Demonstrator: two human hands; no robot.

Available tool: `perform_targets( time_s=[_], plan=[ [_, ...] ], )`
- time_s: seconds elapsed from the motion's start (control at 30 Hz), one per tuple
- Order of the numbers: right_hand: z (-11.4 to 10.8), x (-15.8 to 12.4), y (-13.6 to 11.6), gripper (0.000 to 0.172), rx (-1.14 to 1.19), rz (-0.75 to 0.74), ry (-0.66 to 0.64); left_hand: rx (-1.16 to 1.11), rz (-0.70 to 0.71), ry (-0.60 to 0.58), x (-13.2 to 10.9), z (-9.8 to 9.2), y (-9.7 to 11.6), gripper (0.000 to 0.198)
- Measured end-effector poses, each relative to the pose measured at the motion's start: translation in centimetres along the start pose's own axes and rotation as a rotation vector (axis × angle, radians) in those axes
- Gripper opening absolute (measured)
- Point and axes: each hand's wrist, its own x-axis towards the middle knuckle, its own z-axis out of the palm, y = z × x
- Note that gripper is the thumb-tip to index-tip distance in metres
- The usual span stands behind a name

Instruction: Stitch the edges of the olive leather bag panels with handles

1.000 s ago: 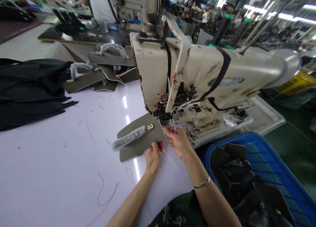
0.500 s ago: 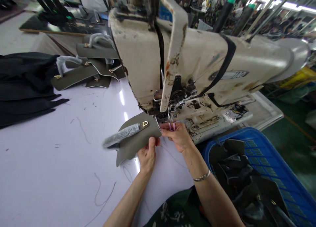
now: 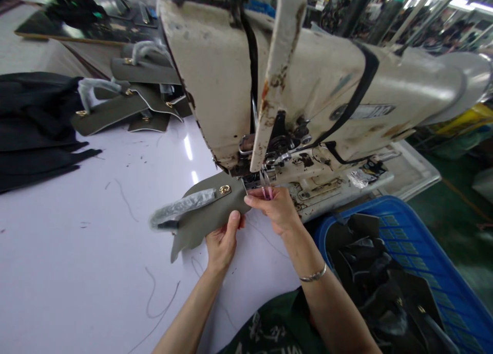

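Head view. A grey-green panel (image 3: 208, 215) lies at the centre of the scene, on the near left side of a cream sewing machine (image 3: 208, 76), its far right corner close to the machine's foot. The panel bears a film-wrapped handle (image 3: 185, 207) and a gold-coloured fitting (image 3: 225, 189); its near left corner bends downward.

The left hand (image 3: 222, 243) grips the panel's near edge, thumb on top and the other fingers beneath. The right hand (image 3: 280, 210) has its fingers closed around pink-handled snips (image 3: 267, 192), whose blades point toward the foot; its thumb tip meets the panel's right edge, though whether it also pinches the panel cannot be told. A silver-coloured bracelet (image 3: 314, 275) encircles the right wrist.

Writing: the nameplate (image 3: 372, 111) on the machine arm carries large characters, too blurred to read with certainty; pale lettering on the dark green garment (image 3: 275, 320) at the near edge is likewise illegible.

Surroundings: loose thread (image 3: 169, 305) lies on the white worktop (image 3: 84, 272). At far left, similar panels with handles (image 3: 115, 112) are heaped beside black material (image 3: 34, 123). At near right, a blue basket (image 3: 400, 204) contains further dark pieces (image 3: 416, 292).
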Motion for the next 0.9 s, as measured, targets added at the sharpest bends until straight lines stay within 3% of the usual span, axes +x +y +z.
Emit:
perform_targets(
  time_s=[0.13, 0.33, 0.5, 0.67, 0.9],
  plan=[
    [0.4, -0.1, -0.7, 0.029, 0.104, 0.107, 0.005, -0.061, 0.035, -0.072, 0.2, 0.3, 0.2, 0.032],
    [0.3, -0.6, -0.8, 0.028, 0.064, 0.087, 0.035, -0.106, -0.061, 0.123, -0.5, 1.4, 1.1, 0.030],
    [0.1, -1.0, -0.4, 0.038, 0.090, 0.097, 0.017, -0.213, -0.124, 0.193, -0.6, 1.8, 1.8, 0.029],
    [-0.2, -1.4, -0.7, 0.040, 0.086, 0.085, -0.007, -0.299, -0.121, 0.157, -0.4, 2.1, 2.3, 0.027],
    [-1.0, -2.4, -0.6, 0.038, 0.005, 0.073, -0.026, -0.180, -0.105, 0.110, -0.4, 1.3, 1.7, 0.030]
  ],
)
